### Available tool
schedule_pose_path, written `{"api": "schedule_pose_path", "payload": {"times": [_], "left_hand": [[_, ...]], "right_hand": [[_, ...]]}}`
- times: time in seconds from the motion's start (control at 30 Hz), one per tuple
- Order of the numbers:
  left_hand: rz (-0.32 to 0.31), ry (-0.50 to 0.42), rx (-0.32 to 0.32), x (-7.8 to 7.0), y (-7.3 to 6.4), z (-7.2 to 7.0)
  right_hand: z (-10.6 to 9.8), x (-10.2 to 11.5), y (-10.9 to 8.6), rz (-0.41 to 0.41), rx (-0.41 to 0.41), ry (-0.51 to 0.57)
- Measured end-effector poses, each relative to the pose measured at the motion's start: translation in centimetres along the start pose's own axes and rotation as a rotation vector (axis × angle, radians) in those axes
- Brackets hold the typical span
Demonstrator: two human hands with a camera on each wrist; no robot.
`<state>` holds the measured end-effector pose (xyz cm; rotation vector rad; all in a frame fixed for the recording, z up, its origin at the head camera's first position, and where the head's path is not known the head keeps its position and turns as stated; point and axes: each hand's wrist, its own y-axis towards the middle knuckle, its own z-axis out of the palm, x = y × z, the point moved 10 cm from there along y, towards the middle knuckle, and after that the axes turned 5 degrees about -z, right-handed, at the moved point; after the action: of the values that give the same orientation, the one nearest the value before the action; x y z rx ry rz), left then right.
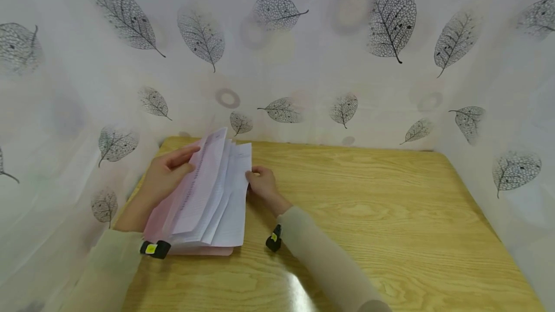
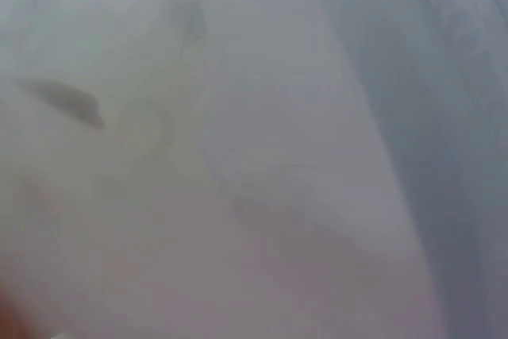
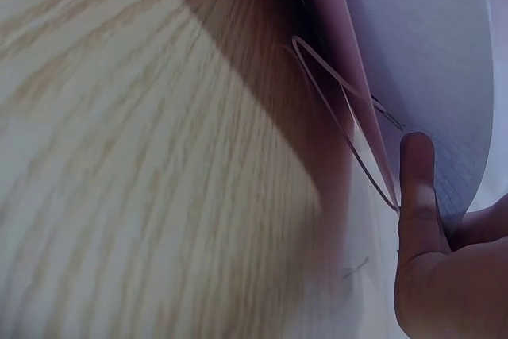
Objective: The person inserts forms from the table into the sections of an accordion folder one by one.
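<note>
A spiral-bound notebook [image 1: 231, 206] with a pink cover is held open at the left side of the table, its lined white pages fanned apart. My left hand [image 1: 162, 177] grips its left part, thumb and fingers near the spiral binding [image 1: 195, 177]. At the right edge, my right hand [image 1: 264, 183] pinches the pages. Seen from the right wrist, one finger of that hand [image 3: 448, 283] lies against a white sheet [image 3: 429, 45], beside the pink cover [image 3: 325, 5] and a thin elastic band [image 3: 333, 117]. The left wrist view is blurred, mostly pale paper [image 2: 278, 101].
The wood-grain table [image 1: 368, 206] extends to the right of the notebook. White sheeting with a leaf pattern [image 1: 321, 76] surrounds its back and sides. Each wrist carries a small black device, one on the left [image 1: 156, 249] and one on the right [image 1: 274, 239].
</note>
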<state>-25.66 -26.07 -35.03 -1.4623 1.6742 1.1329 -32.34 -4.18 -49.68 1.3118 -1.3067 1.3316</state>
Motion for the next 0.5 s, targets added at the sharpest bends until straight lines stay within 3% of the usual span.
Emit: {"api": "schedule_pose_path", "payload": {"times": [0.2, 0.5], "left_hand": [[-0.001, -0.006, 0.003, 0.0, 0.0, 0.1], [-0.023, 0.002, -0.008, 0.3, 0.1, -0.1]], "right_hand": [[0.5, -0.2, 0.1, -0.003, 0.007, 0.018], [-1.3, 0.0, 0.1, -0.013, -0.089, -0.071]]}}
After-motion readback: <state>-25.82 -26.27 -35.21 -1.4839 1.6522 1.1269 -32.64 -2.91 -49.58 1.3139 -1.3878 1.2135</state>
